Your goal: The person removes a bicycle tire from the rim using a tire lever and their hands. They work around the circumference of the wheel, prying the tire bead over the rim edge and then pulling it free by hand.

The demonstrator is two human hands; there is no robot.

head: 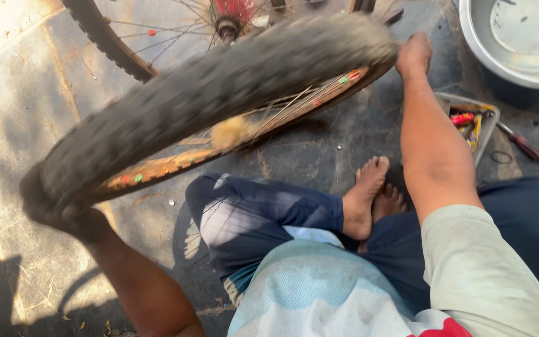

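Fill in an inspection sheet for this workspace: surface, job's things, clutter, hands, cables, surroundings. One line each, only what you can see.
Surface: stone-slab floor, dusty, partly in sun.
Job's things: bicycle wheel with knobbly tyre, held up off the floor, blurred.
Clutter: tool tray with small tools, screwdriver lying beside it, a ring on the floor.
Hands: left hand grips the tyre's lower end; right hand grips its upper end.
Cables: nothing seen.
Surroundings: second wheel behind, metal basin at top right, person sits cross-legged, barefoot.
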